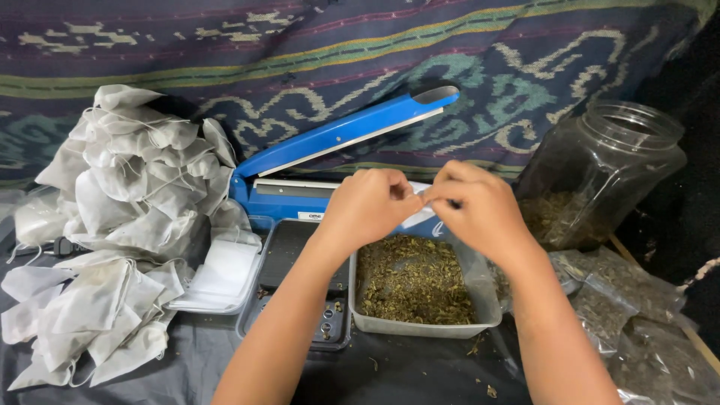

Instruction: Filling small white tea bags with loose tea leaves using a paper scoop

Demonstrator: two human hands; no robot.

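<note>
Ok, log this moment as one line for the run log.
left hand: pinching small white bag | right hand: pinching same bag | below: tray of dried herbs | behind: blue heat sealer, arm raised

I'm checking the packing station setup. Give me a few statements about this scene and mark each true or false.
1. Both hands, left and right, meet above the tray of dried herbs. True.
2. The blue heat sealer has its arm pressed down. False: the arm is raised.
3. The clear jar on the right has a lid on. False: its mouth is open.
4. A pile of white filter bags lies on the left. True.
5. The tray is empty. False: it holds dried herbs.
</note>
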